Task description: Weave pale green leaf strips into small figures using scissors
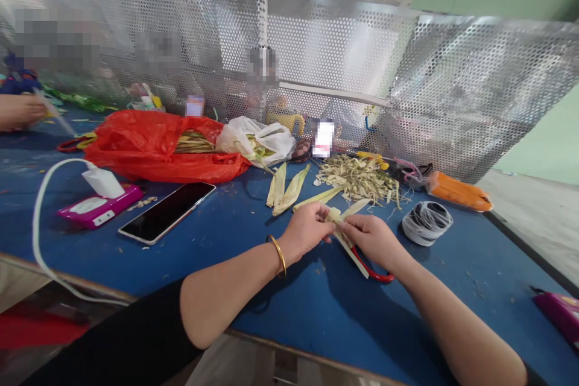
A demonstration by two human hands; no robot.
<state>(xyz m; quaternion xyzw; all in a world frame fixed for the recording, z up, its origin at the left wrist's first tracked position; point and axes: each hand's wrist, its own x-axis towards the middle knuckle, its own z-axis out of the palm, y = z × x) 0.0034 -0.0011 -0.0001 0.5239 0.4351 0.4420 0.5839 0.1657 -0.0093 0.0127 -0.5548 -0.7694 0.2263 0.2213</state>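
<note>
Above the blue table, my left hand (309, 230) and my right hand (368, 238) meet, fingers pinched on a pale corn husk (335, 216). Husk strips stick out past the fingers, one toward the upper right and one down toward the table. Under my right hand lies a pair of scissors with red handles (380, 277); its blades are hidden. Loose husk leaves (289, 189) rest just beyond my left hand. Behind my hands is a heap of shredded husk pieces (359, 176). A spool of white thread (426, 223) stands to the right of my right hand.
At the left are a phone (167, 213), a purple power strip (100, 207) with a white cable, and a red plastic bag (136, 145) of husks. A white bag (253, 139), an orange packet (459, 192) and a perforated metal screen (335, 42) stand behind. Another person's hand (22, 111) is far left.
</note>
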